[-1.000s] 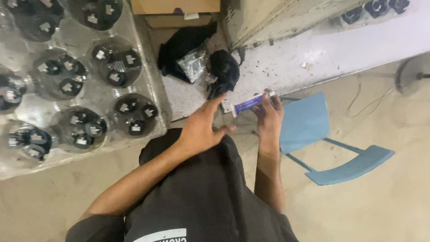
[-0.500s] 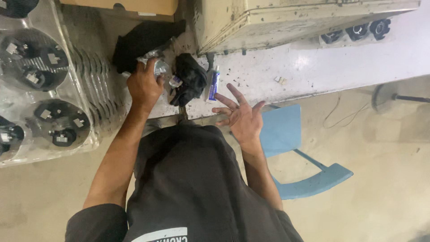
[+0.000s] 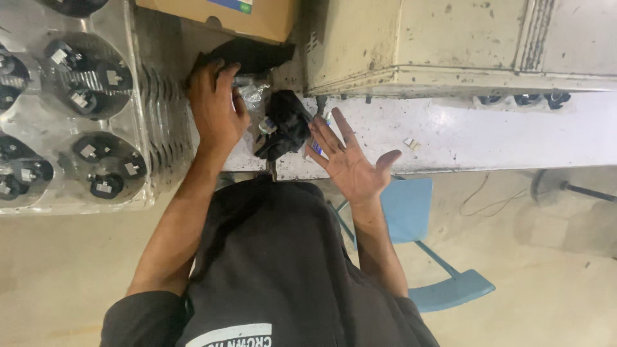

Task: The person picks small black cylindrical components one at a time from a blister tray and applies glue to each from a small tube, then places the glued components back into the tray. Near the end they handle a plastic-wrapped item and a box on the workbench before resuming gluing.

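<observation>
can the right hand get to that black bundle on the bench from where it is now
Probably yes. The right hand is open, palm up, empty, right beside the black bundle on the bench, with nothing between them. The left hand is off to the other side.

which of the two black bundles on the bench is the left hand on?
The upper black bundle, below the cardboard box: the left hand rests on its left end. The lower black bundle lies between both hands.

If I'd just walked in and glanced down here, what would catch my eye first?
Probably the right hand, held open with its palm up and fingers spread above the workbench edge. Next, the left hand reaching onto a black bag, with clear trays of round black parts at far left.
</observation>
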`<action>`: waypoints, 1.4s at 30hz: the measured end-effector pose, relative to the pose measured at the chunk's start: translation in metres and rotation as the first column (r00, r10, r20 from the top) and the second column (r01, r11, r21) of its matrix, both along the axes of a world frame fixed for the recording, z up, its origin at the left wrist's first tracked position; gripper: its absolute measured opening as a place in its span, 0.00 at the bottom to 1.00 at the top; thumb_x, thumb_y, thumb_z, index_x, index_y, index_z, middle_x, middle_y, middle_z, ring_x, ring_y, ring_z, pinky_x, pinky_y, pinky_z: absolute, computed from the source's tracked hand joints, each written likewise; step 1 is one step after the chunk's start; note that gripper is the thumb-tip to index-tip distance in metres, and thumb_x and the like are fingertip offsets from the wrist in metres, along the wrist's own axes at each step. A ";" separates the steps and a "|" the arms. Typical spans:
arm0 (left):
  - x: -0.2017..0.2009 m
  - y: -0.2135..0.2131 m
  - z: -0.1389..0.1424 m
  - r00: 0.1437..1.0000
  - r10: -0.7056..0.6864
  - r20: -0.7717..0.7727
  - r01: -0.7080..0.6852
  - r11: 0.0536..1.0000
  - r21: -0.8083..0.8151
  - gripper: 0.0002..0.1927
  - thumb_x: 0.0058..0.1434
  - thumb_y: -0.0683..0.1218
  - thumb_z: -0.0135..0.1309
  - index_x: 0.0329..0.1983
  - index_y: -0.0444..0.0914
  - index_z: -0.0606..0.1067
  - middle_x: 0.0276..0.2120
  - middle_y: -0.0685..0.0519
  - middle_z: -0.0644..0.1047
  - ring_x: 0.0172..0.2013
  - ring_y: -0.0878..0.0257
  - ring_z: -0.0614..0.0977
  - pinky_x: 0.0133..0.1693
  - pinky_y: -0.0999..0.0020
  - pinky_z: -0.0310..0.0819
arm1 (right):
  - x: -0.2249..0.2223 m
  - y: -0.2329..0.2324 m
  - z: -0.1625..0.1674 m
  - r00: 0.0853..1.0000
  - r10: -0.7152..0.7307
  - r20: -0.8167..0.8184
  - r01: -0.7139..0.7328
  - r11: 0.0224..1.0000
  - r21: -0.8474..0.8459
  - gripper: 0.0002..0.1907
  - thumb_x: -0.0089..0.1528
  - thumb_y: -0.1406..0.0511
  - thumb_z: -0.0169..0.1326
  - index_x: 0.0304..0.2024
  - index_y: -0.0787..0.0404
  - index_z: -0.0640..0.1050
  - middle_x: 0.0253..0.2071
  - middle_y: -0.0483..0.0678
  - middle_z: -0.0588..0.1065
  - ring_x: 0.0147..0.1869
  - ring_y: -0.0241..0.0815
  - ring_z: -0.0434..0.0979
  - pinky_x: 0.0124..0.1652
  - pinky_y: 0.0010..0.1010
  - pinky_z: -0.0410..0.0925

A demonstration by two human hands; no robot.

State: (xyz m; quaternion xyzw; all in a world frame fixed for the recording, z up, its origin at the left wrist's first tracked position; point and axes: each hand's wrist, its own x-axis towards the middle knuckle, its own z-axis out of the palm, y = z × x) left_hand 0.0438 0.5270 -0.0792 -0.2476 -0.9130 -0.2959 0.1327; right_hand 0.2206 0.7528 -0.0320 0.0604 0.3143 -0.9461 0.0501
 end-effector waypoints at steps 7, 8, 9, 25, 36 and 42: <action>0.021 0.019 0.002 0.918 -0.238 0.318 0.204 0.969 0.136 0.17 0.59 0.42 0.63 0.52 0.40 0.78 0.42 0.46 0.78 0.44 0.46 0.78 0.48 0.52 0.72 | -0.008 -0.004 -0.007 1.000 0.008 0.014 -0.007 0.998 -0.062 0.71 0.52 0.22 0.33 0.81 0.60 0.39 0.82 0.56 0.47 0.86 0.52 0.42 0.80 0.56 0.38; 0.033 0.022 0.001 0.923 -0.244 0.299 0.217 0.969 0.119 0.18 0.57 0.43 0.64 0.52 0.39 0.78 0.43 0.46 0.78 0.44 0.46 0.78 0.48 0.51 0.73 | -0.008 -0.003 -0.007 1.000 -0.006 0.025 0.008 0.998 -0.067 0.71 0.51 0.22 0.33 0.81 0.60 0.40 0.82 0.56 0.47 0.86 0.51 0.43 0.80 0.56 0.38; 0.041 0.025 0.000 0.927 -0.250 0.280 0.231 0.968 0.101 0.20 0.55 0.45 0.66 0.51 0.38 0.78 0.44 0.47 0.78 0.44 0.46 0.77 0.47 0.51 0.73 | -0.007 -0.001 -0.007 0.999 -0.021 0.035 0.023 0.997 -0.072 0.71 0.51 0.22 0.33 0.81 0.60 0.41 0.81 0.55 0.48 0.85 0.51 0.44 0.80 0.55 0.39; 0.059 0.059 -0.015 0.982 -0.175 0.075 0.176 0.984 0.001 0.08 0.53 0.43 0.66 0.35 0.44 0.80 0.40 0.55 0.76 0.48 0.53 0.75 0.48 0.51 0.68 | 0.006 0.000 -0.025 0.987 -0.101 0.129 0.138 0.935 -0.327 0.71 0.49 0.22 0.36 0.80 0.61 0.49 0.77 0.53 0.60 0.80 0.47 0.57 0.78 0.48 0.46; 0.077 0.089 0.027 0.855 -0.214 0.472 -0.082 0.844 0.530 0.10 0.51 0.36 0.63 0.33 0.35 0.74 0.29 0.46 0.77 0.30 0.51 0.80 0.33 0.64 0.73 | -0.028 -0.036 -0.043 0.984 -0.141 0.109 0.125 0.981 0.147 0.65 0.56 0.24 0.29 0.81 0.59 0.42 0.78 0.49 0.54 0.79 0.47 0.53 0.78 0.39 0.44; 0.055 0.089 0.010 0.903 -0.150 0.403 -0.099 0.839 0.535 0.12 0.46 0.35 0.64 0.32 0.34 0.74 0.30 0.45 0.77 0.31 0.55 0.79 0.34 0.64 0.74 | -0.022 -0.048 -0.031 0.990 -0.023 0.140 0.027 0.999 -0.025 0.68 0.56 0.23 0.27 0.82 0.64 0.41 0.81 0.50 0.47 0.82 0.45 0.46 0.78 0.38 0.37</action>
